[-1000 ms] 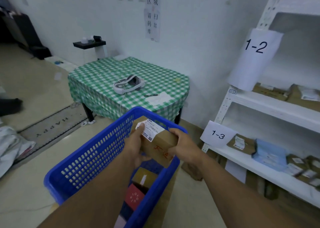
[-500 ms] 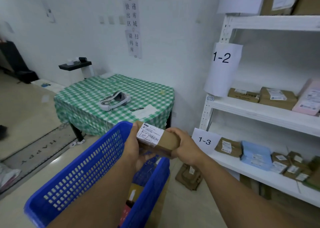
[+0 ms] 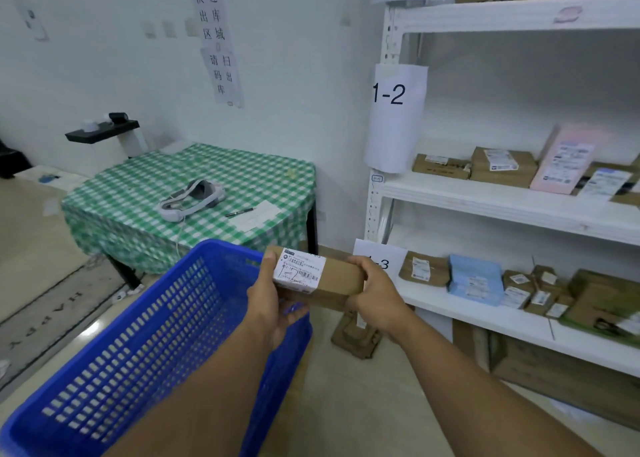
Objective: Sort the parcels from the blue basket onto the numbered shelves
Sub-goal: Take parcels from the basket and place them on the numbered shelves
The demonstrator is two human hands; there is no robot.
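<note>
Head view, one entry per item.

Brown parcel: oblong carton, lying level and held in the air above the far right corner of the blue basket, in front of the lower shelving. White shipping label wraps its left end, with barcode and handwriting; the print is too small to read.

Left hand: grips the labelled end, thumb on the upper edge, fingers curled beneath.

Right hand: grips the opposite end, fingers wrapped round the top of the carton.

Blue basket: perforated plastic, on the floor at lower left, its inside mostly hidden by the left forearm.

White shelving, right side: paper sign "1-2" hangs on the post; sign "1-3" is partly covered by the right hand. Shelf 1-2 carries brown cartons and a pink box. Shelf 1-3 carries brown packets and a light blue packet.

Surface with green checked cloth, by the wall: white headset, pen, paper sheet.

Floor: grey mat at left; flattened cardboard below the right hand.
</note>
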